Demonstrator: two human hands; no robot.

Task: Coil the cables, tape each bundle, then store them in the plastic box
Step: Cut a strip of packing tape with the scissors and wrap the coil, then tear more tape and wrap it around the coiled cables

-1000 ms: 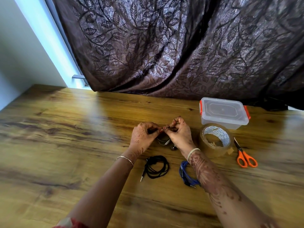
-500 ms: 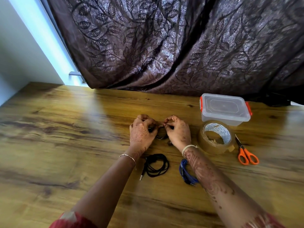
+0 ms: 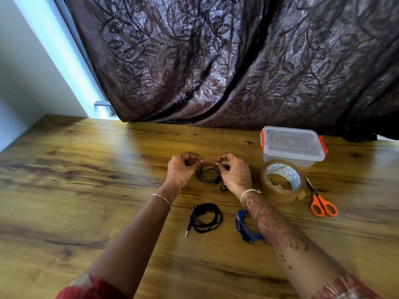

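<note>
Three coiled cables (image 3: pixel 209 174), two hands (image 3: pixel 183 168)

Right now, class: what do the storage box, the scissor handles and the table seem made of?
Storage box: translucent plastic, cloudy see-through walls, orange clips. Scissor handles: likely glossy orange plastic; blades look like metal. Table: wood grain with a sheen, perhaps laminate rather than solid wood.

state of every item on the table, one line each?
box: lid on.
tape roll: lying flat, beside the box.
scissors: shut, lying flat.
black cable: coiled, on the table.
blue cable: coiled, partly under the right forearm.
grey cable: coiled, in the grip of left hand and right hand.
</note>
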